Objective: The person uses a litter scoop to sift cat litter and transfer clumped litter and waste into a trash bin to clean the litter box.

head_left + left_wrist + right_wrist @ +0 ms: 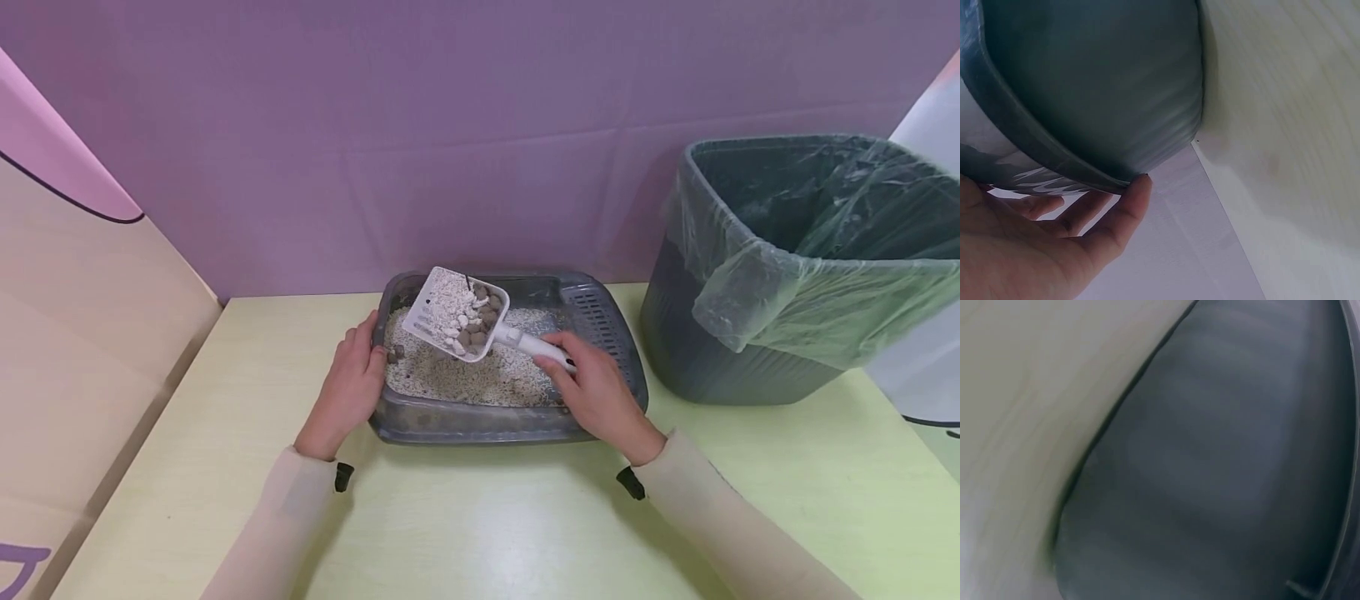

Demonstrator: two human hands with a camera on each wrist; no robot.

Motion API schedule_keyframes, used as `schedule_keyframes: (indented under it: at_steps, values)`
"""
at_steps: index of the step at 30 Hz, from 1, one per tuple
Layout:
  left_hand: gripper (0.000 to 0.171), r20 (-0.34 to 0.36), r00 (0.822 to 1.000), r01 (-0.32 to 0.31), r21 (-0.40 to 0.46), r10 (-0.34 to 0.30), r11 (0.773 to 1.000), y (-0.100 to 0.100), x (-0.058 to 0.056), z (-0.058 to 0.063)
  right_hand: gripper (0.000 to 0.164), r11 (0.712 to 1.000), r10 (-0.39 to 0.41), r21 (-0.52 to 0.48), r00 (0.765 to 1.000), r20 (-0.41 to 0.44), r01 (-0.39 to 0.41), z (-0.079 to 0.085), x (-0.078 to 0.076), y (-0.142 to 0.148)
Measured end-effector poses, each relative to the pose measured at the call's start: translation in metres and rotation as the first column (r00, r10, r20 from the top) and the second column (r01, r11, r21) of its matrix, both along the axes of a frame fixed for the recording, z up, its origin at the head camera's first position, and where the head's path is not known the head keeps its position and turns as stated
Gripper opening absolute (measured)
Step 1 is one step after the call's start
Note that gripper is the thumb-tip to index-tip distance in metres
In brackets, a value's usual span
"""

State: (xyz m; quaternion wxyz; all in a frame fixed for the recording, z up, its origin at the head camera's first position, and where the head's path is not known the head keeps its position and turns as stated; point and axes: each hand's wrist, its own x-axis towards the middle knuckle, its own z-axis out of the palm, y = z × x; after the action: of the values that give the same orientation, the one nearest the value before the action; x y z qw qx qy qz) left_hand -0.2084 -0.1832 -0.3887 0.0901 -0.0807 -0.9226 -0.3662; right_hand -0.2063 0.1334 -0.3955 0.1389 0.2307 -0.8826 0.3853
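Note:
A grey litter box [480,425] filled with pale, grainy litter [450,379] sits on the table. My left hand [348,379] holds its left rim; in the left wrist view, the fingers [1116,215] touch the rim's edge. In my right hand [600,392] is the handle of a white litter scoop [534,345], gripped above the box's right half. The scoop's basket hangs over the litter, loaded with pale litter and several brown clumps [487,308]. Only the box's outer wall [1210,456] and the table show in the right wrist view; that hand is out of its sight.
A tall dark grey bin [720,350] lined with a clear plastic bag [780,308] stands on the table, right of the litter box. Behind the table rises a purple backdrop [450,150]. The box has a slotted ledge [596,312] at its right end.

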Motion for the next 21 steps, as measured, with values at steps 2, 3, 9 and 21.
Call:
schedule_keyframes:
  at_steps: [2, 3, 9, 21]
  values:
    - [0.053, 0.000, 1.000, 0.000, 0.001, 0.000, 1.000, -0.001, 0.000, 0.000, 0.030, 1.000, -0.021, 0.011, 1.000, -0.011, 0.021, 0.000, 0.000, -0.001]
    - [0.053, -0.001, 1.000, 0.000, 0.002, 0.000, 1.000, -0.001, 0.000, 0.000, 0.030, 0.999, -0.030, 0.018, 0.999, -0.017, 0.030, -0.001, 0.000, -0.002]
    - [0.053, -0.008, 1.000, -0.002, 0.001, 0.002, 1.000, -0.002, -0.001, -0.002, 0.029, 0.998, -0.060, 0.030, 0.998, -0.029, 0.061, 0.000, 0.000, -0.005]
    - [0.053, -0.002, 1.000, -0.002, 0.004, 0.002, 1.000, -0.001, -0.002, -0.002, 0.030, 0.995, -0.073, 0.070, 0.995, 0.069, 0.068, 0.016, 0.001, 0.000]
